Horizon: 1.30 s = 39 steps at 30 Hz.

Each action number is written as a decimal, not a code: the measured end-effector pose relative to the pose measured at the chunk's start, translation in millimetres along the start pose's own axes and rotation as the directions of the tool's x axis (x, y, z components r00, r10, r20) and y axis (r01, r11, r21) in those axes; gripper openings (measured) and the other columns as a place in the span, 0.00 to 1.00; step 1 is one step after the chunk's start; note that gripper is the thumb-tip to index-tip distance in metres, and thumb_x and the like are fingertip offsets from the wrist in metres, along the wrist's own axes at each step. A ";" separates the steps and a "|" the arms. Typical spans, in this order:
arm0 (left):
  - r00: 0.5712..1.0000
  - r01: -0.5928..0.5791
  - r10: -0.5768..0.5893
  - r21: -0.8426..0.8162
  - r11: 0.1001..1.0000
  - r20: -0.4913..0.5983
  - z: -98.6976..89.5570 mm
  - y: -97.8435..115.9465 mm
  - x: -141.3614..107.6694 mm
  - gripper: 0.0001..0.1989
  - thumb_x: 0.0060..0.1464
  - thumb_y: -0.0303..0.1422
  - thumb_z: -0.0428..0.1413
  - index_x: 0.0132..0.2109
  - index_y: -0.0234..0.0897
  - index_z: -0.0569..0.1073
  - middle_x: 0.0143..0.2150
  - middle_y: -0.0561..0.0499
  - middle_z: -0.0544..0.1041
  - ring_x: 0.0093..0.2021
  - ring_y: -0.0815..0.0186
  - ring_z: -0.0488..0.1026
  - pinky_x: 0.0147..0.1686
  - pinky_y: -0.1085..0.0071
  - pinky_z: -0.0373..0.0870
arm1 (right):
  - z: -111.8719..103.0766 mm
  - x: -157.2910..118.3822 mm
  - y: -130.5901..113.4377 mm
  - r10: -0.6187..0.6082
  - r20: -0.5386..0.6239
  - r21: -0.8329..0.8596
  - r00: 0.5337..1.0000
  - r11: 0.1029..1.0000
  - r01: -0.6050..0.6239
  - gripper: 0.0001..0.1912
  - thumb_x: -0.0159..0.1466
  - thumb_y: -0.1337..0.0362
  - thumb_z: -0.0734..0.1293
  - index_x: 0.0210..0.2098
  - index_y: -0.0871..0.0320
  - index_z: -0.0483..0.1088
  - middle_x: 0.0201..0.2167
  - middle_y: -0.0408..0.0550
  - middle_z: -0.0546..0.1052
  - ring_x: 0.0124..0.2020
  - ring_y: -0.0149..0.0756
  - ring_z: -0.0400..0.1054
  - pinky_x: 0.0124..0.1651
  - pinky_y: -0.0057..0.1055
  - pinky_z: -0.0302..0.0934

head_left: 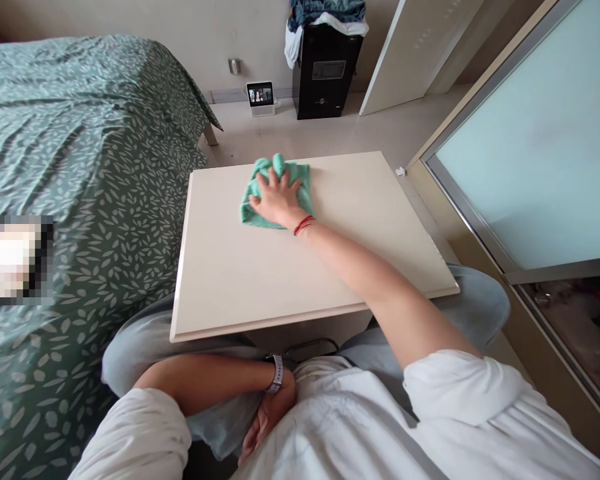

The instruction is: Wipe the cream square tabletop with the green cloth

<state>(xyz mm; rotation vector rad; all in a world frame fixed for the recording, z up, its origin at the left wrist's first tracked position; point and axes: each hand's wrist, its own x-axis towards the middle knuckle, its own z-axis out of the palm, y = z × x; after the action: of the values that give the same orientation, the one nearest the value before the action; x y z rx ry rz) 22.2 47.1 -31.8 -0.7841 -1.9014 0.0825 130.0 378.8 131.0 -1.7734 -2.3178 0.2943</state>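
Observation:
A green cloth [304, 190] lies bunched and partly folded near the far edge of a cream tabletop [260, 280]. My right hand [276, 197] presses flat on it with the fingers spread; a red string bracelet circles that wrist. The arm reaches across the right half of the board. Down in my lap rests my left hand [267, 420], its fingers loosely curled together and partly hidden by the wrist and shirt. No object shows in it. A pale watch strap [276, 373] is around the left wrist.
A bed with a green leaf-pattern sheet [125, 167] stands at the left. Beyond the table are a small screen [261, 97] on the floor, a black cabinet [325, 73] topped with clothes, and a door [415, 53]. A frosted sliding panel [545, 147] borders the right side.

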 end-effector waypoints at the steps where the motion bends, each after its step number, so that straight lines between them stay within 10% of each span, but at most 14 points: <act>1: 1.000 0.005 -0.005 0.006 1.000 0.022 -1.0 -0.5 -5.2 0.22 0.59 0.46 0.64 0.55 0.47 0.93 0.51 0.43 0.95 0.51 0.34 0.93 0.27 0.50 0.83 | 5.1 -2.8 -20.4 -0.064 0.019 0.008 0.998 0.998 0.064 0.42 0.84 0.51 0.63 0.91 0.61 0.65 0.95 0.74 0.57 0.92 0.90 0.51 0.82 1.00 0.48; 4: 0.990 0.144 -0.143 0.084 0.986 -0.010 -5.3 -2.6 -28.3 0.26 0.65 0.38 0.61 0.66 0.45 0.89 0.50 0.43 0.95 0.47 0.36 0.92 0.30 0.50 0.83 | 20.4 -13.1 -67.7 -0.250 0.050 0.025 0.967 0.968 0.249 0.41 0.84 0.53 0.65 0.92 0.57 0.66 0.96 0.69 0.57 0.93 0.88 0.51 0.85 0.96 0.50; 6: 0.868 0.431 -0.369 0.136 0.892 -0.333 -3.1 -2.4 -39.5 0.31 0.70 0.28 0.48 0.71 0.37 0.85 0.46 0.40 0.94 0.39 0.36 0.90 0.28 0.50 0.81 | 29.9 -18.7 -85.7 -0.387 0.058 0.034 0.920 0.922 0.386 0.40 0.83 0.53 0.67 0.90 0.55 0.69 0.96 0.67 0.58 0.92 0.88 0.52 0.85 0.94 0.50; 7: 0.646 0.647 -0.490 0.079 0.758 -0.586 0.3 -1.5 -41.8 0.34 0.70 0.24 0.41 0.70 0.31 0.85 0.44 0.37 0.94 0.36 0.35 0.88 0.28 0.47 0.81 | 33.7 -20.9 -90.8 -0.464 0.064 0.043 0.884 0.886 0.462 0.39 0.82 0.53 0.69 0.89 0.53 0.71 0.96 0.65 0.60 0.92 0.88 0.54 0.86 0.94 0.50; 8: 0.296 0.821 -0.581 -0.109 0.561 -0.758 4.7 0.0 -42.0 0.36 0.72 0.22 0.37 0.69 0.32 0.86 0.43 0.38 0.94 0.39 0.33 0.89 0.31 0.41 0.83 | 36.4 -22.7 -93.7 -0.541 0.075 0.054 0.838 0.841 0.538 0.38 0.82 0.53 0.70 0.88 0.51 0.74 0.96 0.62 0.61 0.92 0.86 0.55 0.87 0.92 0.50; 9: 0.107 0.830 -0.549 -0.229 0.508 -0.829 9.7 1.6 -41.0 0.36 0.73 0.23 0.37 0.65 0.34 0.88 0.40 0.41 0.93 0.38 0.34 0.88 0.31 0.42 0.82 | 37.9 -24.2 -94.6 -0.611 0.093 0.069 0.786 0.791 0.607 0.37 0.81 0.54 0.71 0.87 0.47 0.75 0.95 0.59 0.63 0.91 0.84 0.56 0.88 0.90 0.49; 10: 0.079 0.799 -0.561 -0.285 0.530 -0.824 14.4 3.4 -39.5 0.34 0.74 0.22 0.39 0.64 0.37 0.89 0.41 0.42 0.93 0.40 0.36 0.88 0.32 0.44 0.82 | 38.1 -25.6 -93.8 -0.669 0.114 0.086 0.734 0.743 0.664 0.37 0.81 0.54 0.71 0.87 0.44 0.76 0.95 0.56 0.64 0.91 0.82 0.57 0.89 0.87 0.49; 14: 0.142 0.734 -0.610 -0.330 0.593 -0.780 25.3 8.0 -43.2 0.33 0.73 0.22 0.42 0.69 0.38 0.87 0.46 0.41 0.94 0.45 0.36 0.88 0.35 0.42 0.82 | 29.3 -28.6 -76.8 -0.757 0.186 0.143 0.626 0.652 0.745 0.38 0.82 0.57 0.71 0.89 0.39 0.73 0.95 0.50 0.65 0.93 0.76 0.57 0.91 0.80 0.49; 20: 0.424 0.845 -0.596 0.062 0.531 -0.681 20.2 7.9 -79.7 0.43 0.65 0.13 0.39 0.85 0.22 0.62 0.47 0.33 0.94 0.43 0.35 0.90 0.36 0.46 0.88 | 6.6 -22.8 -6.9 -0.622 0.175 0.165 0.763 0.783 0.600 0.39 0.82 0.51 0.71 0.91 0.43 0.72 0.96 0.52 0.63 0.91 0.77 0.58 0.92 0.76 0.46; 24: 0.415 0.809 -0.617 -0.040 0.587 -0.669 15.8 10.1 -83.7 0.42 0.65 0.11 0.42 0.82 0.29 0.70 0.49 0.36 0.94 0.45 0.37 0.90 0.37 0.49 0.88 | -16.8 -28.0 70.2 -0.400 0.151 0.110 0.904 0.915 0.387 0.41 0.84 0.48 0.67 0.93 0.47 0.69 0.97 0.53 0.59 0.91 0.77 0.59 0.91 0.77 0.47; 29: 0.249 0.813 -0.681 -0.234 0.534 -0.689 15.5 19.8 -64.2 0.39 0.67 0.16 0.42 0.78 0.30 0.76 0.53 0.38 0.95 0.55 0.37 0.89 0.44 0.40 0.88 | -50.3 -59.4 171.1 -0.045 0.093 -0.013 0.995 0.999 0.046 0.43 0.83 0.50 0.64 0.94 0.52 0.66 0.98 0.55 0.57 0.90 0.80 0.59 0.90 0.79 0.49; 36: 0.280 0.817 -0.649 -0.179 0.548 -0.707 23.2 14.9 -65.2 0.39 0.70 0.14 0.41 0.81 0.32 0.72 0.52 0.39 0.95 0.53 0.41 0.90 0.42 0.48 0.88 | -70.4 -127.4 253.7 0.417 -0.052 -0.032 0.907 0.908 -0.419 0.41 0.85 0.50 0.60 0.94 0.45 0.64 0.97 0.54 0.57 0.92 0.69 0.59 0.87 0.71 0.63; 39: 0.158 0.819 -0.590 -0.228 0.526 -0.792 33.0 10.6 -63.6 0.35 0.74 0.15 0.39 0.78 0.30 0.76 0.50 0.39 0.95 0.50 0.42 0.90 0.40 0.50 0.88 | -65.5 -149.1 253.0 0.543 -0.099 -0.015 0.834 0.837 -0.546 0.42 0.85 0.50 0.58 0.94 0.48 0.62 0.96 0.62 0.59 0.88 0.70 0.66 0.80 0.71 0.72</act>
<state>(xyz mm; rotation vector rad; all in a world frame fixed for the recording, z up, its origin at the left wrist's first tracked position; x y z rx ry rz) 15.9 29.5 -101.9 0.3810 -1.0988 -0.5602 420.5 301.9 116.0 -2.3905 -1.7167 0.2401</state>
